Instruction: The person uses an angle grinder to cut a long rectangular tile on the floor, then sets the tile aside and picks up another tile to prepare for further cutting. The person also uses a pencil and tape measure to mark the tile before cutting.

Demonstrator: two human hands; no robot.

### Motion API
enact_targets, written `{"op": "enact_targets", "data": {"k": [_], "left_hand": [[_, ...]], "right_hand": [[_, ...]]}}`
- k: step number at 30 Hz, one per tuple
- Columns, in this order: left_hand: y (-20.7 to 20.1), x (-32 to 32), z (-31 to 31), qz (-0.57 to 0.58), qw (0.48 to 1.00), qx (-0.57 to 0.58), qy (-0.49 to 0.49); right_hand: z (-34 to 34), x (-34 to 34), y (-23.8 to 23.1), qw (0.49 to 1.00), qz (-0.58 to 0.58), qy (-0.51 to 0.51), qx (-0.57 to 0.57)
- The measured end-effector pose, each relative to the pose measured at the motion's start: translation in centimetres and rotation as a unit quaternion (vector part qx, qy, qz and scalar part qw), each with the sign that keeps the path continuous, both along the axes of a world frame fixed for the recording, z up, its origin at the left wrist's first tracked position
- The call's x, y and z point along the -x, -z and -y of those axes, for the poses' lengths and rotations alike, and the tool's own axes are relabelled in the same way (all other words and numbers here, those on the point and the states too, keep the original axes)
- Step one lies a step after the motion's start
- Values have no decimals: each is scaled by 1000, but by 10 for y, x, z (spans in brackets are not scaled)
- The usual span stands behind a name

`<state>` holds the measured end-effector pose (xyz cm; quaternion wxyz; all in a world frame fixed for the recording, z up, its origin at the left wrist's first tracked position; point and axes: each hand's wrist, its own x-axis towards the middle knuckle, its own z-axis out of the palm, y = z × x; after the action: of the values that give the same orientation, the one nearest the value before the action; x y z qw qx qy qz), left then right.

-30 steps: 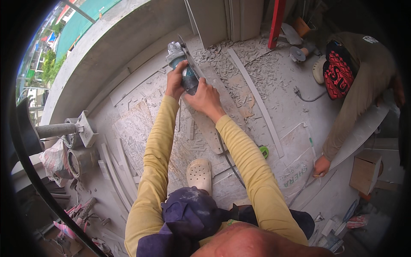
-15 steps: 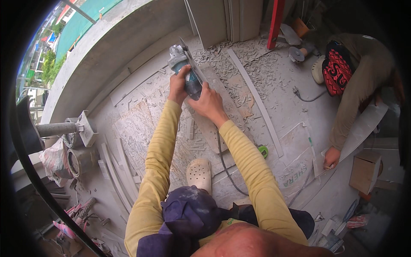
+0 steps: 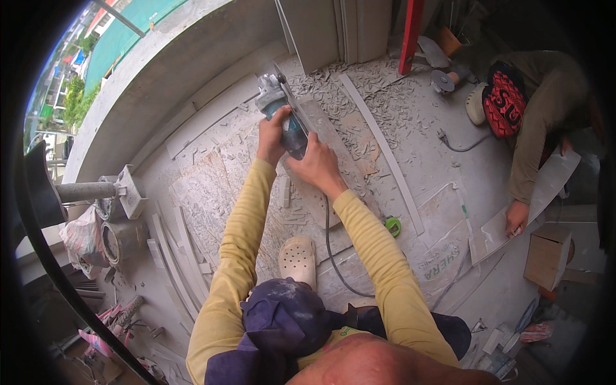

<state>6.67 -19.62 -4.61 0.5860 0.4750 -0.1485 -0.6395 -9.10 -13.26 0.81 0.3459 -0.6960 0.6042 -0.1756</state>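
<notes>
A teal and grey angle grinder (image 3: 293, 138) is held out ahead of me, its metal head pointing away. My left hand (image 3: 271, 140) is closed around the left side of its body. My right hand (image 3: 319, 168) is closed at the rear end, where the power cord (image 3: 329, 240) trails back toward me. Along the grinder's right side runs a thin grey strip (image 3: 297, 106), from the disc end to my right fingers; whether those fingers pinch it I cannot tell. Below the tool lies a dusty grey board (image 3: 333, 141) on the floor.
Offcuts (image 3: 321, 83) litter the floor ahead. A long narrow strip (image 3: 385, 147) and a green tape measure (image 3: 393, 226) lie to the right. At far right a co-worker's hand (image 3: 517, 217) rests on a pale board (image 3: 491, 231). Another grinder (image 3: 443, 81) lies beyond.
The grinder and both my hands have shifted slightly right and toward me. The co-worker's hand has slid right and away along the pale board, and their other hand now shows at its far end.
</notes>
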Motion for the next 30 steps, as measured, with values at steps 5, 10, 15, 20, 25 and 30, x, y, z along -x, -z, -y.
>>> {"op": "enact_targets", "data": {"k": [5, 10, 15, 20, 25, 30], "left_hand": [[0, 7, -7, 12, 1000, -4, -6], [8, 3, -5, 27, 1000, 1, -13], [11, -2, 10, 20, 1000, 13, -9], [12, -11, 22, 2, 1000, 21, -14], [9, -12, 30, -11, 1000, 9, -21], [9, -18, 35, -2, 1000, 3, -21]], "right_hand": [[-9, 5, 10, 1000, 14, 14, 15], [-8, 3, 5, 1000, 17, 14, 6], [5, -3, -1, 1000, 4, 2, 4], [17, -10, -7, 1000, 3, -4, 6], [24, -13, -5, 1000, 5, 1, -2], [29, -18, -4, 1000, 4, 9, -13]]}}
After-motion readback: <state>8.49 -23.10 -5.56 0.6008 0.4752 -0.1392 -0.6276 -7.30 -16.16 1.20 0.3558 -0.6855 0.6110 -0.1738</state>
